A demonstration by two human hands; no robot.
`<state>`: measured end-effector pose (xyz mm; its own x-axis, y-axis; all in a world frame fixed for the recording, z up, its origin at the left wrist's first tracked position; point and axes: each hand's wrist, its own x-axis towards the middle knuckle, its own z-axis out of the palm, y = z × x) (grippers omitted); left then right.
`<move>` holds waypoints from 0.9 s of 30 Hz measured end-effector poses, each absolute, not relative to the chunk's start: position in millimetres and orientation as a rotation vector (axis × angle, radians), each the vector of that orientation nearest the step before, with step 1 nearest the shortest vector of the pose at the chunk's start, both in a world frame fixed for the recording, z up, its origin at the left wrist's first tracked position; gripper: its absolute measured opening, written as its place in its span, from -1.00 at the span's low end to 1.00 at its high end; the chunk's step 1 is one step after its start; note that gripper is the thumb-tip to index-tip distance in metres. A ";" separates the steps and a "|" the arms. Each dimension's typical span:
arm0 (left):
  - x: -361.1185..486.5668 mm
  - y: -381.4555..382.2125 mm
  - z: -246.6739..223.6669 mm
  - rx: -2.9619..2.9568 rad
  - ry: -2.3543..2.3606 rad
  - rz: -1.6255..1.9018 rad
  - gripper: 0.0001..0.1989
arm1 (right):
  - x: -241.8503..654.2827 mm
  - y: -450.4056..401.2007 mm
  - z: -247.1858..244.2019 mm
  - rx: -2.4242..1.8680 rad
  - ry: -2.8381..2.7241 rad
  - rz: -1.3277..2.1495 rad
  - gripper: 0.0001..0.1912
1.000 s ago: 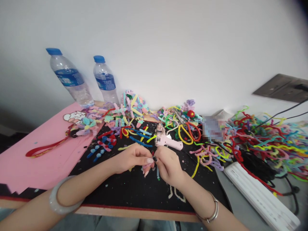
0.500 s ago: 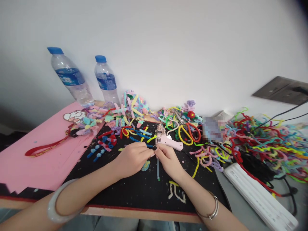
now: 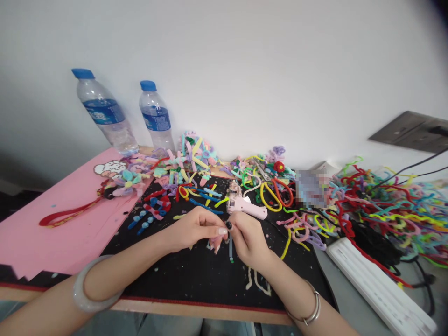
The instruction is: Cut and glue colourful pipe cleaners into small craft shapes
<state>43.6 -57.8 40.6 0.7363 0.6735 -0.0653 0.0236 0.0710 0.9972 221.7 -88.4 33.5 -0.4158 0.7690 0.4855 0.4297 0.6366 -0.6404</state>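
Note:
My left hand (image 3: pixel 198 228) and my right hand (image 3: pixel 249 238) meet over the black mat (image 3: pixel 196 280), thumbs and fingers pinched together. A small dark spot shows where the fingertips touch; whether it is a piece held there or a nail, I cannot tell. Just beyond my hands lies a pink glue gun (image 3: pixel 249 208). Below the fingertips a thin translucent stick (image 3: pixel 231 249) with a green end lies on the mat. A cream-coloured bent pipe cleaner (image 3: pixel 261 285) is partly covered by my right forearm. Blue pipe cleaner pieces (image 3: pixel 206 206) lie beyond my left hand.
Two water bottles (image 3: pixel 105 114) lean against the wall at the back left. A pink board (image 3: pixel 63 205) carries a red strap (image 3: pixel 66 215). Heaped pipe cleaners (image 3: pixel 395 205) fill the right side, beside a white power strip (image 3: pixel 378 284). Yellow-handled scissors (image 3: pixel 269 198) lie behind.
Both hands have turned and shifted slightly toward me. My left thumb now shows on top, and its lower fingers are curled beneath. The right forearm covers more of the cream pipe cleaner.

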 end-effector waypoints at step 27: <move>43.8 -56.4 34.1 2.059 0.793 0.689 -0.68 | 217.8 -81.6 26.8 -1.171 -1.781 0.956 -0.74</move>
